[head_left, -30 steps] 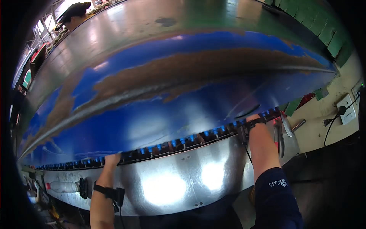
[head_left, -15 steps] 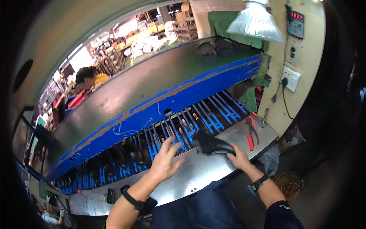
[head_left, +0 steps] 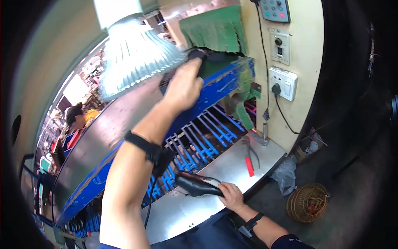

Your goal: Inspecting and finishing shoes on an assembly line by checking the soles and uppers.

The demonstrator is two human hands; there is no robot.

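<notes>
A black shoe (head_left: 195,185) lies tilted above the metal ledge, and my right hand (head_left: 232,196) is closed on its right end. My left arm stretches far forward across the blue-sided machine. At the end of it my left hand (head_left: 185,87) is curled over a dark shoe (head_left: 197,54) on the upper belt, near the green curtain (head_left: 213,31). The hand hides most of that shoe, and the fingertips are partly out of sight.
A bright lamp (head_left: 139,54) hangs close to my left forearm. Pliers with red handles (head_left: 249,162) lie on the metal ledge (head_left: 178,218). Blue rod racks (head_left: 207,141) run below the belt. A wall socket (head_left: 283,83) with a plugged cord is at right; a wicker basket (head_left: 307,202) stands on the floor.
My left hand has gone from above the racks, open, up and forward to the shoe on the upper belt. My right hand still holds its shoe. The view has swung right.
</notes>
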